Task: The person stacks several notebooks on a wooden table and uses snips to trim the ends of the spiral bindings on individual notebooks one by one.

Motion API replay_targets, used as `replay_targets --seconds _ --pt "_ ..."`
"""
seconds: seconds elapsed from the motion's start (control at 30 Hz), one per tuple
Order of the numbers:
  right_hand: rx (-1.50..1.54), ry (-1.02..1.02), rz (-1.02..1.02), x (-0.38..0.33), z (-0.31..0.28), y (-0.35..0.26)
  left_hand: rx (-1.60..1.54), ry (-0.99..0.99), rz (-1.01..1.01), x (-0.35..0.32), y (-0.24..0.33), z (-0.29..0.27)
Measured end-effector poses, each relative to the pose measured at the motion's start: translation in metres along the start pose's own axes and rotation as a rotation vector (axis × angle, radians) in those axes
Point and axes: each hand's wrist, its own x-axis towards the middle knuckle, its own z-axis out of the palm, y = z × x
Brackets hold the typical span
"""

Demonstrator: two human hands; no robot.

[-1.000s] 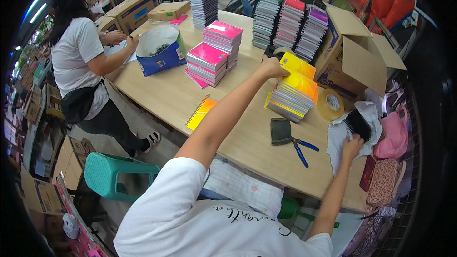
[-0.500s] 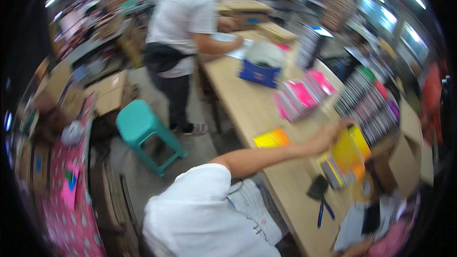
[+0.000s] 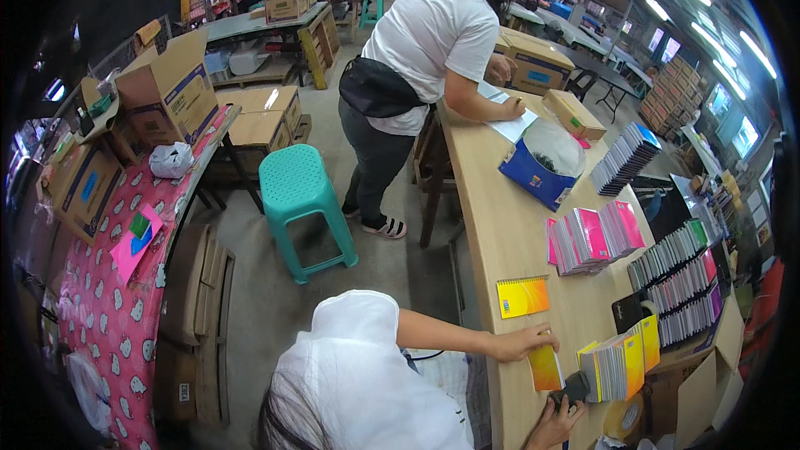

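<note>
1. Left hand (image 3: 523, 342): reaches in from the lower left across the long wooden surface (image 3: 500, 225). Its fingers grasp the upper edge of a yellow-and-orange notebook (image 3: 546, 367), which lies flat on the surface near its front edge.
2. Right hand (image 3: 557, 418): low in the frame at the front of the surface, with fingers curled around a small dark object (image 3: 575, 385). What that object is cannot be told.
3. A row of yellow-covered notebooks (image 3: 621, 358) stands on edge just right of the held notebook, close to the dark object.
4. A second orange notebook with spiral binding (image 3: 522, 296) lies flat on the surface, a little farther back than the left hand and apart from it.
5. Farther along the surface: a fanned row of pink notebooks (image 3: 593, 237), then a blue box holding a white bowl-shaped item (image 3: 543, 168).
6. Along the right edge, rows of mixed-colour notebooks (image 3: 679, 279) stand on edge; an open cardboard box (image 3: 704, 379) sits beside them.
7. A second person (image 3: 425, 58) in a white shirt leans over the far end of the surface, hands on a sheet of paper (image 3: 510, 121).
8. A teal plastic stool (image 3: 300, 196) stands on the floor left of the surface.
</note>
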Motion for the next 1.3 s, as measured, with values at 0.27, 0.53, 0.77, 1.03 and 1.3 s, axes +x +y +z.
replay_targets --seconds 0.27,0.53,0.77,1.03,1.3 --pt "0.013 -0.097 0.066 -0.026 0.002 0.06 -0.173 -0.097 0.031 0.003 0.001 0.016" --pt "0.132 -0.161 0.294 -0.044 -0.049 0.073 -0.217 -0.062 0.107 0.014 0.022 0.078" --pt "0.647 -0.141 0.465 -0.024 -0.059 0.034 0.027 -0.11 -0.051 0.013 0.02 0.062" --pt "0.686 -0.005 0.503 -0.031 -0.056 0.04 0.022 -0.04 -0.109 0.023 0.034 0.075" --pt "0.854 -0.169 0.417 -0.032 -0.055 0.046 0.024 -0.02 -0.073 0.019 0.03 0.077"
